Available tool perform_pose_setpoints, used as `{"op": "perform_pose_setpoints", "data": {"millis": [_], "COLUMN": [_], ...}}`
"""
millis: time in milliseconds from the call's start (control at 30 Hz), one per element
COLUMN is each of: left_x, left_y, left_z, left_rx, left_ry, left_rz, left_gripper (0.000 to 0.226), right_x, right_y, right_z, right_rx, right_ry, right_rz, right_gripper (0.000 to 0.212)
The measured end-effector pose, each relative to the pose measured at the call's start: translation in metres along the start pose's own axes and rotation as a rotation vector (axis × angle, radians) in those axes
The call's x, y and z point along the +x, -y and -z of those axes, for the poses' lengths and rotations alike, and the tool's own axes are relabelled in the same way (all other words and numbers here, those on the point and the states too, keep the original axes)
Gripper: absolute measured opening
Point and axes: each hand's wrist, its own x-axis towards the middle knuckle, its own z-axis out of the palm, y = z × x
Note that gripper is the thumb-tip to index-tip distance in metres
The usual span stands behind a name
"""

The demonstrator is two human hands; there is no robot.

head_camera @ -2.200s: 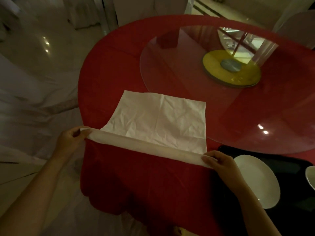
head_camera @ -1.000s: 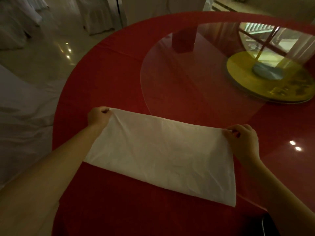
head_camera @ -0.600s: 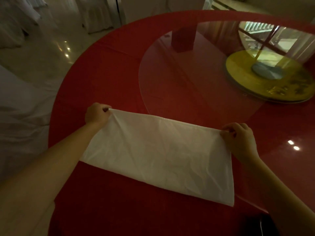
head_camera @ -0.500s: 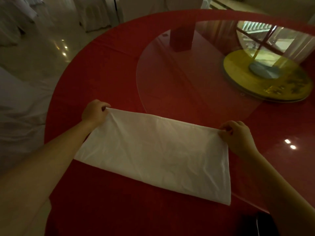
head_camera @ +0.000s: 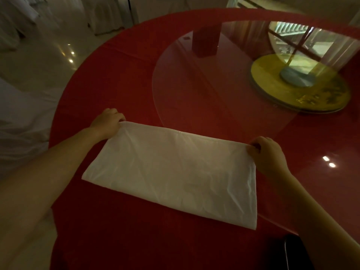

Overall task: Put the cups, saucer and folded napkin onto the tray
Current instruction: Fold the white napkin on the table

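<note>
Each hand, left hand [head_camera: 108,121] and right hand [head_camera: 266,152], pinched a far corner of the napkin [head_camera: 173,172] at frame centre; soft, light cloth, probably best held by its corners.

The left forearm [head_camera: 48,172] and the right forearm [head_camera: 315,211] are bare along all the length that shows, smooth and uncovered. The left grip [head_camera: 108,122] and the right grip [head_camera: 267,155] are bare hands too, with rounded knuckles. In the dim light the nails cannot be made out.
</note>
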Motion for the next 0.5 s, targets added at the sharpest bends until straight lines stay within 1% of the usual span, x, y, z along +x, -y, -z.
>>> {"op": "perform_pose_setpoints", "data": {"millis": [67, 133, 233, 300, 367, 433, 500], "left_x": [-0.004, -0.012, -0.031, -0.04, -0.046, -0.05, -0.053], "left_y": [0.001, 0.001, -0.002, -0.007, -0.016, -0.031, -0.049], "left_z": [0.011, 0.027, 0.053, 0.07, 0.085, 0.099, 0.11], "left_rx": [-0.14, -0.385, -0.778, -0.89, -0.96, -1.049, -1.168], "left_ry": [-0.061, -0.113, -0.088, -0.066, -0.08, -0.124, -0.205], "left_rz": [-0.011, 0.021, 0.056, 0.028, 0.007, -0.016, -0.045], "left_gripper": [0.018, 0.015, 0.007, 0.011, 0.011, 0.009, 0.01], "right_x": [-0.005, -0.009, -0.015, -0.018, -0.02, -0.022, -0.025], "right_y": [-0.002, -0.006, -0.012, -0.015, -0.019, -0.024, -0.029], "right_z": [0.009, 0.022, 0.049, 0.066, 0.083, 0.097, 0.107], "right_rx": [0.117, 0.308, 0.46, 0.517, 0.556, 0.611, 0.679], "right_ry": [-0.067, -0.124, -0.203, -0.262, -0.334, -0.423, -0.521], "right_rz": [-0.004, -0.046, -0.05, -0.03, -0.017, -0.031, -0.06], "right_gripper": [0.009, 0.005, 0.004, 0.003, 0.005, 0.007, 0.012]}}
